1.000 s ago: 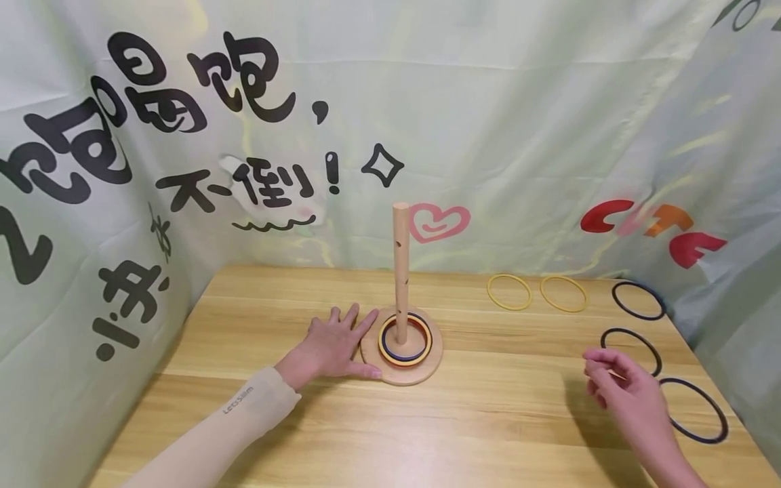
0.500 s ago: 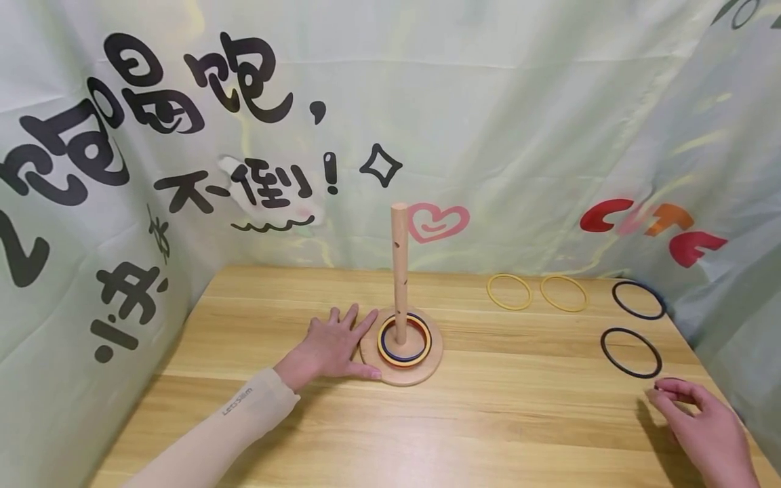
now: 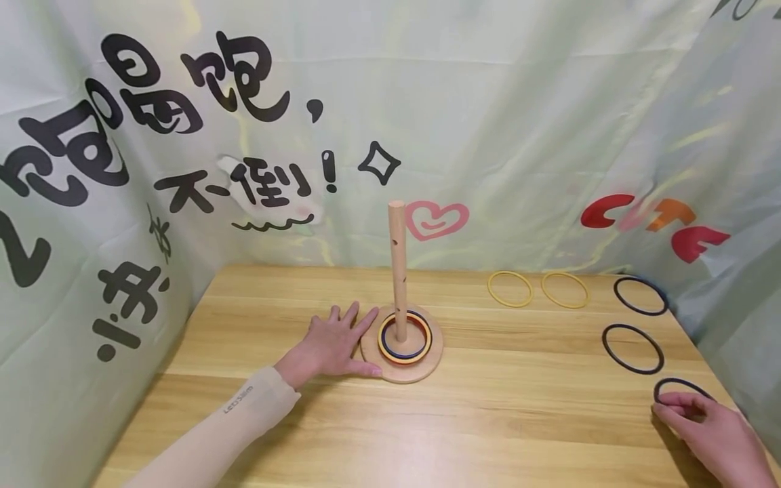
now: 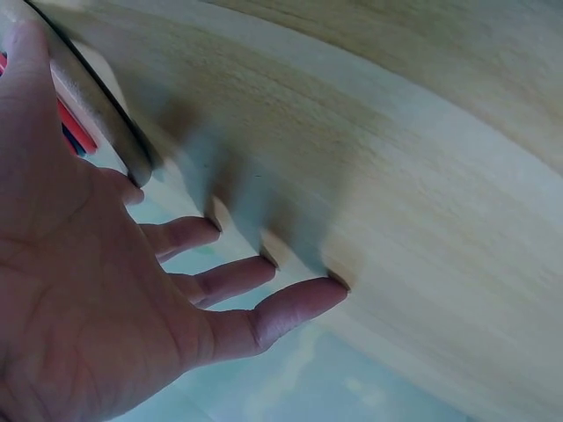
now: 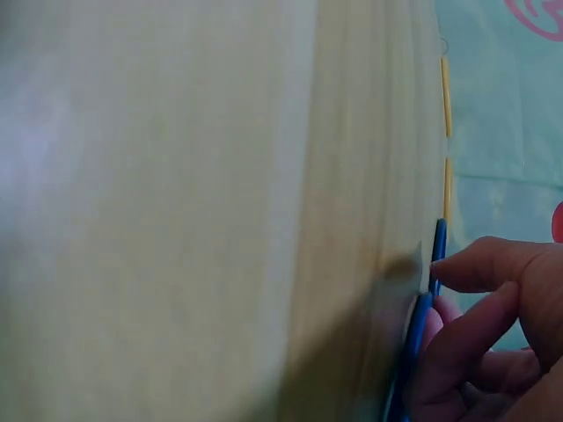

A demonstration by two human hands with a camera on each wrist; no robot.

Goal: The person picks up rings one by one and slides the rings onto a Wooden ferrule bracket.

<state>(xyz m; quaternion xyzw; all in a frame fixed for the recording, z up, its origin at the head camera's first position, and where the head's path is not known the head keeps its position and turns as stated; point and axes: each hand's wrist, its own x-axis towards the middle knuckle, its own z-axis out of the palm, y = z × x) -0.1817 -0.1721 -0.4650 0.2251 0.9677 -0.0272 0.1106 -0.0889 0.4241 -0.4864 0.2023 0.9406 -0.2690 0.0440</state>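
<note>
A wooden peg (image 3: 399, 271) stands upright on a round wooden base (image 3: 421, 371). Blue, yellow and red rings lie stacked round its foot, the yellow ring (image 3: 383, 351) among them. My left hand (image 3: 334, 346) is spread flat at the base's left side, thumb and forefinger along its edge; in the left wrist view this hand (image 4: 114, 281) has its fingers stretched out over the wood. At the far right my right hand (image 3: 714, 427) pinches a dark blue ring (image 3: 677, 381), partly hidden by the fingers. The right wrist view shows that ring edge-on beside curled fingers (image 5: 466, 343).
Two yellow rings (image 3: 490, 291) lie along the table's back edge. Two more dark blue rings, a back ring (image 3: 641, 312) and a nearer ring (image 3: 631, 371), lie on the right side. A printed curtain (image 3: 488, 135) encloses the wooden table (image 3: 518, 407) at back and sides.
My right hand has moved right and toward the near edge, past the middle dark blue ring, down onto the nearest one, its fingers now at that ring. The left hand has stayed at the base.
</note>
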